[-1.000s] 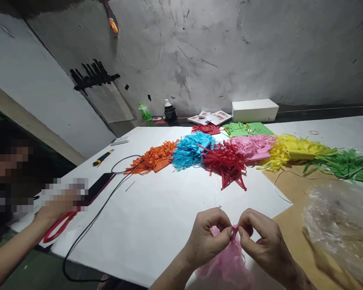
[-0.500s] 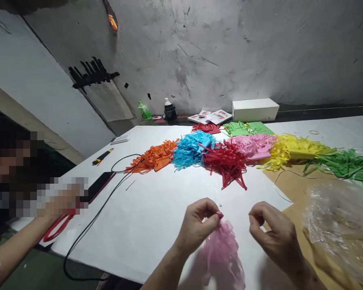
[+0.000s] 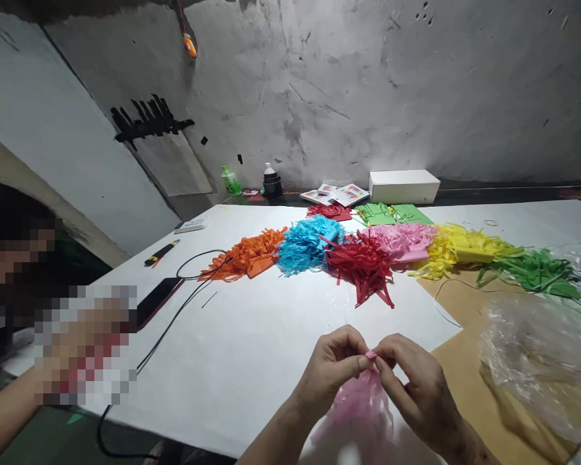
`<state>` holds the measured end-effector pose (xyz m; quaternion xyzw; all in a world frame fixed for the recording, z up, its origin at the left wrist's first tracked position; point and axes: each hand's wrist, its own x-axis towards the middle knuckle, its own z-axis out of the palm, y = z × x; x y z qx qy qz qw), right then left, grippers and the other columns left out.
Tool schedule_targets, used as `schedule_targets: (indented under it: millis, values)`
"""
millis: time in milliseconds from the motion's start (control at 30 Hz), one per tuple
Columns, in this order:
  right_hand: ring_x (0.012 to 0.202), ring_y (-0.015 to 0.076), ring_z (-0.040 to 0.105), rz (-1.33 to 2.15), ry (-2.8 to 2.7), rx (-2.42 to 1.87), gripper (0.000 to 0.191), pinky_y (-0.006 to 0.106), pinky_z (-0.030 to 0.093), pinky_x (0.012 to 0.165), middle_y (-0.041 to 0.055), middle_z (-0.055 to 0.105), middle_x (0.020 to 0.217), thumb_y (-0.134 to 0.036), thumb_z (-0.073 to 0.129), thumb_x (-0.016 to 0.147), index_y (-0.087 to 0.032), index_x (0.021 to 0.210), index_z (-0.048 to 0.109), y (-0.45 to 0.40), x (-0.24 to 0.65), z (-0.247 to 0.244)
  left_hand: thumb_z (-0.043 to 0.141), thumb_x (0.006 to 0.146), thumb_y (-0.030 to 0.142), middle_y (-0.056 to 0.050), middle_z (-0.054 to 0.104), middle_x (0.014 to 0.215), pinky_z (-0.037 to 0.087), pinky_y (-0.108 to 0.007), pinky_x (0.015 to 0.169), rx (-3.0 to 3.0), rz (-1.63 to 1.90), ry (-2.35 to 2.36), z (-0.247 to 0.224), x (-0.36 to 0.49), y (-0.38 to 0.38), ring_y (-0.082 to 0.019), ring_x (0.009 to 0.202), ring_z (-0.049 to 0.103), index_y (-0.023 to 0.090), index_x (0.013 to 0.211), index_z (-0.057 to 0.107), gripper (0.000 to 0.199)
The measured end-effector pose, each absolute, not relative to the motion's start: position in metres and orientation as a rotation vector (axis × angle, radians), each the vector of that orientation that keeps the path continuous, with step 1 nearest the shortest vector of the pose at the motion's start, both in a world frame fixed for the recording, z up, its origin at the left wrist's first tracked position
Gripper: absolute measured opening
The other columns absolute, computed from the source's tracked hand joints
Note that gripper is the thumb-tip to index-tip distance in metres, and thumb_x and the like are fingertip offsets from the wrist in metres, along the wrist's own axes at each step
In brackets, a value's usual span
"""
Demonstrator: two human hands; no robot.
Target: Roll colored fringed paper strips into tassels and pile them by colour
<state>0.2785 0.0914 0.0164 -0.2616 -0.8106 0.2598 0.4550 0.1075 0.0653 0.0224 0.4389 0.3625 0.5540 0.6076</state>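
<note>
A pink tissue-paper tassel (image 3: 361, 410) hangs with its fringe down, low in the head view. My left hand (image 3: 330, 361) is closed, pinching the tassel's twisted top between thumb and finger. From the other side my right hand (image 3: 414, 381) has thumb and forefinger pressed at the same top, fingertips touching it. Beyond my hands lies a row of fringed paper bundles: orange (image 3: 254, 254), blue (image 3: 310, 244), red (image 3: 361, 265), pink (image 3: 404, 242), yellow (image 3: 467, 248) and green (image 3: 537, 270).
Clear plastic wrap (image 3: 527, 355) lies on brown paper (image 3: 458, 371) at right. At left are a phone (image 3: 157, 300), a black cable (image 3: 174, 316), a cutter knife (image 3: 161, 253) and a co-worker's arm (image 3: 17, 410). A white box (image 3: 404, 187) stands by the wall.
My right hand has moved left from beside the tassel and now pinches its top together with my left hand. The co-worker's hand at left has shifted slightly.
</note>
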Motion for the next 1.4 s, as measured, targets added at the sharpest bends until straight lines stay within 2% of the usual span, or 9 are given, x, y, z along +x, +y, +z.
schedule_targets:
  millis: [100,233,367,467,633,833,1033,1233,1400]
  values:
    - [0.072,0.0169,0.053,0.496,-2.058,-0.616,0.014,0.029,0.038,0.064,0.002,0.057,0.077,-0.011,0.047,0.098,-0.02,0.089,0.055,0.091,0.278,0.018,0.082,0.071,0.022,-0.001,0.057,0.066,0.032,-0.022,0.057,0.849,1.222,0.718,0.019,0.11,0.065,-0.008,0.058,0.045,0.011,0.073,0.068,0.018]
    - [0.068,0.015,0.053,0.637,-2.031,-0.657,0.016,0.028,0.038,0.061,0.0006,0.056,0.075,-0.014,0.046,0.099,-0.02,0.086,0.054,0.09,0.28,0.016,0.086,0.068,0.024,-0.001,0.058,0.066,0.032,-0.022,0.06,0.807,1.18,0.699,0.015,0.115,0.066,-0.009,0.06,0.047,0.011,0.072,0.067,0.024]
    - [0.064,0.0142,0.051,0.663,-1.998,-0.683,0.016,0.027,0.037,0.058,-0.0001,0.054,0.073,-0.015,0.046,0.098,-0.02,0.084,0.052,0.086,0.285,0.01,0.086,0.071,0.027,-0.002,0.058,0.068,0.035,-0.023,0.064,0.888,1.134,0.72,0.012,0.116,0.067,-0.011,0.066,0.05,0.011,0.072,0.063,0.028]
    - [0.067,0.0165,0.05,0.486,-2.05,-0.664,0.015,0.029,0.035,0.06,0.001,0.054,0.073,-0.012,0.046,0.096,-0.02,0.085,0.051,0.086,0.287,0.006,0.084,0.075,0.03,0.0,0.056,0.067,0.036,-0.022,0.063,0.954,1.078,0.723,0.014,0.117,0.068,-0.01,0.063,0.049,0.011,0.073,0.062,0.029]
    - [0.067,0.0167,0.051,0.554,-1.993,-0.718,0.015,0.029,0.036,0.061,0.0011,0.053,0.073,-0.014,0.046,0.096,-0.02,0.084,0.052,0.089,0.291,0.004,0.083,0.074,0.032,-0.005,0.062,0.085,0.044,-0.027,0.074,0.967,1.09,0.651,0.02,0.123,0.07,-0.016,0.081,0.058,0.014,0.079,0.059,0.031]
    - [0.071,0.0162,0.055,0.817,-2.003,-0.804,0.012,0.029,0.04,0.063,0.0017,0.059,0.079,-0.013,0.049,0.092,-0.02,0.085,0.056,0.09,0.301,0.011,0.07,0.08,0.026,-0.001,0.057,0.069,0.037,-0.026,0.062,1.334,1.045,1.072,0.013,0.123,0.071,-0.013,0.065,0.047,0.014,0.078,0.062,0.015]
    - [0.074,0.018,0.055,0.728,-2.257,-0.85,0.009,0.03,0.04,0.067,0.0029,0.06,0.082,-0.014,0.052,0.092,-0.02,0.086,0.055,0.093,0.308,0.02,0.059,0.075,0.011,0.0,0.055,0.068,0.033,-0.025,0.059,1.773,0.978,1.406,0.017,0.129,0.064,-0.013,0.064,0.044,0.017,0.071,0.056,0.008]
    - [0.071,0.0166,0.053,0.676,-2.194,-0.719,0.019,0.028,0.037,0.064,0.0022,0.057,0.077,-0.018,0.045,0.099,-0.02,0.082,0.051,0.097,0.302,0.016,0.065,0.082,0.034,0.0,0.052,0.064,0.034,-0.025,0.058,1.469,1.039,1.261,0.02,0.13,0.062,-0.013,0.061,0.041,0.015,0.072,0.058,0.023]
    - [0.065,0.0147,0.05,0.808,-1.968,-0.705,0.023,0.027,0.037,0.06,0.0001,0.053,0.072,-0.021,0.043,0.1,-0.02,0.079,0.051,0.096,0.296,0.005,0.073,0.077,0.043,0.0,0.052,0.061,0.032,-0.024,0.057,1.311,1.061,1.186,0.021,0.126,0.062,-0.012,0.06,0.042,0.013,0.069,0.062,0.033]
